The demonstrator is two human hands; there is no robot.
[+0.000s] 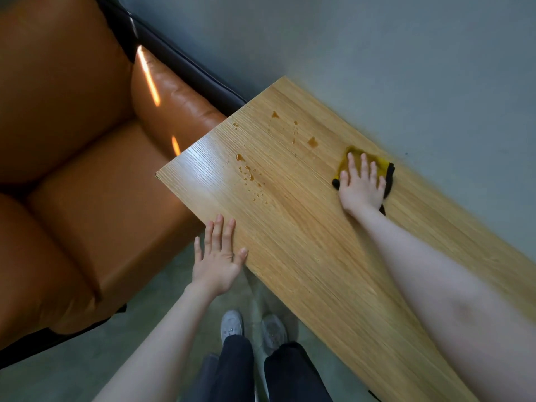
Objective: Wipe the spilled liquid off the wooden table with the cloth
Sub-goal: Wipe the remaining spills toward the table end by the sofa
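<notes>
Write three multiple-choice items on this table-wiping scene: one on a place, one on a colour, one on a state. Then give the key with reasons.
1. Where does the cloth lie?
A. on the wooden table
B. on the leather sofa
C. on the floor

2. What colour is the spilled liquid?
A. clear blue
B. amber brown
C. white

3. How is the right hand placed?
A. clenched in the air
B. pinching a cup
C. flat, fingers straight, pressing the cloth

Key: 1 A, the cloth sits near the tabletop's far edge. 2 B, the drops show amber against the wood. 3 C, the palm covers the cloth; the left hand rests open at the table's near edge.
</notes>
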